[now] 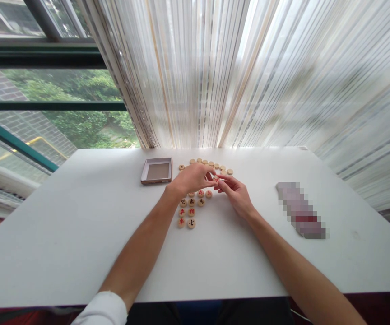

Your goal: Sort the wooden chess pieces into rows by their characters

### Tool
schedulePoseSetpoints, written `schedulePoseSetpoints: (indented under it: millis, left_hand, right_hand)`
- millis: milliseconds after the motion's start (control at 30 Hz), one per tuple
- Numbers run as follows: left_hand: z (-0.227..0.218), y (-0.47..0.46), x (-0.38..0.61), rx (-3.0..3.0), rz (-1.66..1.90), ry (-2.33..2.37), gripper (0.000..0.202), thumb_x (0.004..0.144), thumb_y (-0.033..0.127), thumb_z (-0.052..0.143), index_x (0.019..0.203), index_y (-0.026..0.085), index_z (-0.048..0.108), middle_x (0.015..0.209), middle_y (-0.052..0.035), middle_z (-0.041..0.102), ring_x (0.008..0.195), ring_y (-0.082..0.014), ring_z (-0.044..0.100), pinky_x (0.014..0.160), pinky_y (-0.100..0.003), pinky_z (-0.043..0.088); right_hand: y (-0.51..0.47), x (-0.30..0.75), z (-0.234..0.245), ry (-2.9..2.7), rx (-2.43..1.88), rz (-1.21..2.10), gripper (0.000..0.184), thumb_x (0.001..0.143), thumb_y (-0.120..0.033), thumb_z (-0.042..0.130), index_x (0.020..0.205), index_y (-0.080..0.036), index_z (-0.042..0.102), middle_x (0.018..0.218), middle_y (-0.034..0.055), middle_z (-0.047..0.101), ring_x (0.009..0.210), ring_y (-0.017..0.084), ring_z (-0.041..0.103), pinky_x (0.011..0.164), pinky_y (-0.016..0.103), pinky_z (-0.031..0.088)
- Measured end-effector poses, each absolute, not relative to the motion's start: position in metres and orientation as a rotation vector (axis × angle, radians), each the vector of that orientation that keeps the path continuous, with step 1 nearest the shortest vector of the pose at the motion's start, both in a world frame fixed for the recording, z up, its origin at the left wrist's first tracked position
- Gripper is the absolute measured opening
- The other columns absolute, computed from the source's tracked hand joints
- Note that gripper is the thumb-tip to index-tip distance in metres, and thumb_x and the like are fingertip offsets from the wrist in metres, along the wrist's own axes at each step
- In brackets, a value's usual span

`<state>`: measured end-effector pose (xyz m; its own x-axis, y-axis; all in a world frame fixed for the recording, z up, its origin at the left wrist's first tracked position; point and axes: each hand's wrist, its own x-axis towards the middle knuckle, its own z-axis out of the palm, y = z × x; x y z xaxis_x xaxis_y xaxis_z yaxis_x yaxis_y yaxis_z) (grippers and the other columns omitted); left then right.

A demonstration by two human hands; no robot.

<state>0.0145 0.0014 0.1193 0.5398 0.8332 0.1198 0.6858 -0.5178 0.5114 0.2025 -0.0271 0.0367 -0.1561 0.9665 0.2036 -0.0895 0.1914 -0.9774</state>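
Note:
Over the middle of the table, my left hand (194,177) and my right hand (234,190) meet at a round wooden Chinese chess piece (216,180) with a red character. Both sets of fingertips close on its edges, tilting its face toward me. Below my hands lie several face-up pieces in rough rows, among them a red-marked piece (191,211) and a black-marked piece (191,223). Beyond them a curved line of pieces with blank tops (211,164) shows. My left hand and forearm hide some of the pieces.
An open shallow box (156,170) sits left of the pieces on the white table (96,234). A blurred-out flat object (299,211) lies at the right. String curtains (198,72) hang along the table's far edge, with a window (62,104) at the left.

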Motion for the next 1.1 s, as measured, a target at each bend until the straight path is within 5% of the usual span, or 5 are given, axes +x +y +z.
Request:
schedulePoseSetpoints:
  millis: [333, 1100]
  left_hand:
    - [0.1132, 0.0061, 0.0089, 2.315, 0.509, 1.149, 0.024, 0.082, 0.035, 0.071, 0.101, 0.021, 0.073, 0.088, -0.0027, 0.077, 0.079, -0.0175, 0.072, 0.066, -0.024, 0.052]
    - [0.1147, 0.0064, 0.0066, 2.246, 0.448, 1.127, 0.018, 0.082, 0.031, 0.07, 0.097, 0.021, 0.071, 0.086, -0.0008, 0.077, 0.078, -0.0168, 0.073, 0.065, -0.024, 0.052]
  right_hand:
    - [-0.0237, 0.2016, 0.0311, -1.308, -0.932, 1.188, 0.029, 0.082, -0.045, 0.075, 0.096, -0.022, 0.064, 0.083, 0.0031, 0.073, 0.072, 0.017, 0.068, 0.07, 0.032, 0.055]
    - [-0.0276, 0.2014, 0.032, -1.436, -0.909, 1.177, 0.031, 0.086, -0.044, 0.07, 0.109, -0.023, 0.065, 0.096, 0.0054, 0.074, 0.083, 0.019, 0.068, 0.078, 0.036, 0.056]
